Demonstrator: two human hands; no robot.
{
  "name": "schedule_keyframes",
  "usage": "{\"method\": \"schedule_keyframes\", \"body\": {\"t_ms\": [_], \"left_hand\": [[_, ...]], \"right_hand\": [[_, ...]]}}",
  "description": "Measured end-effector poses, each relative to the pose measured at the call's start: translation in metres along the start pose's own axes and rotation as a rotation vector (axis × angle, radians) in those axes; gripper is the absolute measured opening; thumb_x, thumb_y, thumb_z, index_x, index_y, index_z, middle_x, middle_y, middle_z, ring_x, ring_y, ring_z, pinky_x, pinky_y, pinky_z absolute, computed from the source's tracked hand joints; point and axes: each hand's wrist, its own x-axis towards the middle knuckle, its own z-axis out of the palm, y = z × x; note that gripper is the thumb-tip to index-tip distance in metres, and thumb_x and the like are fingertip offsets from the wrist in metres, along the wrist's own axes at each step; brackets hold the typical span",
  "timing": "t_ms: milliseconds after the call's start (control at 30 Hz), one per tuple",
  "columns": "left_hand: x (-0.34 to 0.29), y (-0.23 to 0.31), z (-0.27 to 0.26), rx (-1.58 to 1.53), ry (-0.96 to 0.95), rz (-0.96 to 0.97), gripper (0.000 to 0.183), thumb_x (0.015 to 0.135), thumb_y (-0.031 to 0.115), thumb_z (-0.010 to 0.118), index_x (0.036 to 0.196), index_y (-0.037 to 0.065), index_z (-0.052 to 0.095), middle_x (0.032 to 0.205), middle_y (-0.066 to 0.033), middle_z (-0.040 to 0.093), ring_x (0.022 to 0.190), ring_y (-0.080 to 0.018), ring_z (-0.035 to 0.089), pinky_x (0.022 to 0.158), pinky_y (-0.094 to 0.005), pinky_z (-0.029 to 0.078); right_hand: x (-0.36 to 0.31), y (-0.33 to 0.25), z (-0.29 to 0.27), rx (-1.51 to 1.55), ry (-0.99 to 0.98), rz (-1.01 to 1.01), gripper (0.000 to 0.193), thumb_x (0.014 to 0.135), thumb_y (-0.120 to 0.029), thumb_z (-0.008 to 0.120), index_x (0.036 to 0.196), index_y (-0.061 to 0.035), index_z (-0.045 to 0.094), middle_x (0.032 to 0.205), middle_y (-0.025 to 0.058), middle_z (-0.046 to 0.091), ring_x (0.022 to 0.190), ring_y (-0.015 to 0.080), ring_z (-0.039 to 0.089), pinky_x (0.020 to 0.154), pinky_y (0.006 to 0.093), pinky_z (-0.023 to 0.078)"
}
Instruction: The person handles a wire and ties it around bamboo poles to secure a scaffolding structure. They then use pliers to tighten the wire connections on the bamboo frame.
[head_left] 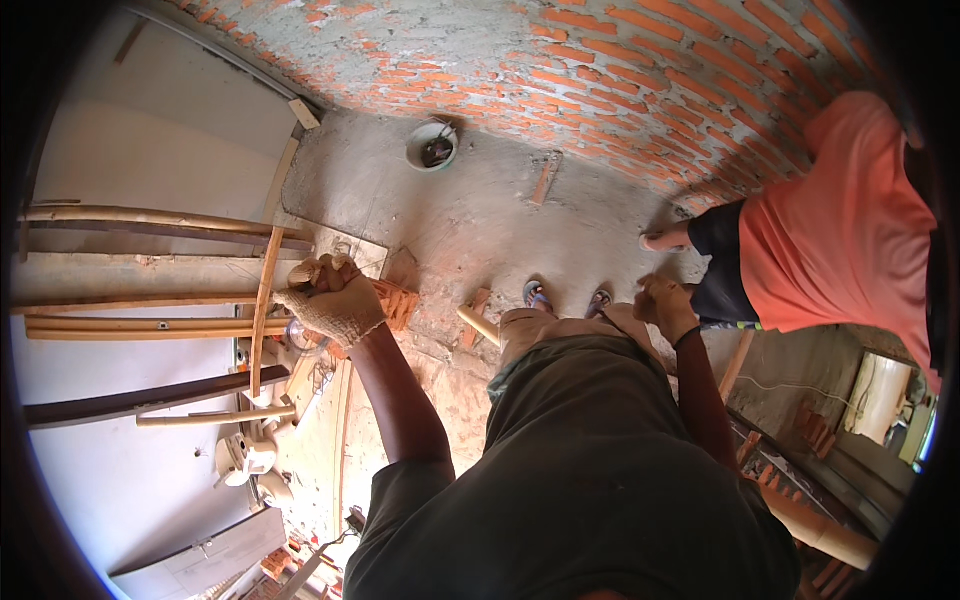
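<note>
My left hand wears a pale knitted glove and is raised out to the left. Its fingers are curled closed, and whatever they may hold is hidden. Close beside it stands an upright wooden strip, part of a rack of bamboo and timber lengths. Over my right thigh, my right hand is bare, with a dark band at the wrist. Those fingers are also bent closed, and I cannot make out anything in them.
A person in an orange shirt stands close on the right. A white bucket and a trowel-like board lie near the brick wall. Stacked bricks are beyond my left wrist. A bamboo pole lies by my feet.
</note>
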Motion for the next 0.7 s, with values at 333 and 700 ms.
{"method": "schedule_keyframes", "body": {"t_ms": [333,700], "left_hand": [[0.005,0.011,0.018,-0.180,-0.089,-0.066,0.059,0.107,0.056,0.045,0.076,0.009,0.061,0.062,0.0010,0.042,0.053,-0.0125,0.034,0.056,-0.0311,0.034],[-0.027,0.012,0.021,-0.181,-0.105,-0.137,0.052,0.109,0.049,0.047,0.078,0.011,0.063,0.066,0.0006,0.049,0.051,-0.0122,0.031,0.056,-0.0308,0.034]], "right_hand": [[0.043,-0.048,0.134,0.561,-0.023,0.079,0.016,0.096,-0.002,0.045,0.105,-0.0097,0.056,0.083,0.0032,0.057,0.063,0.0161,0.051,0.074,0.0404,0.050],[0.069,-0.085,0.203,0.751,-0.274,0.033,0.041,0.111,-0.043,0.043,0.125,-0.0121,0.066,0.060,-0.0041,0.044,0.052,0.0108,0.040,0.061,0.0309,0.045]]}}
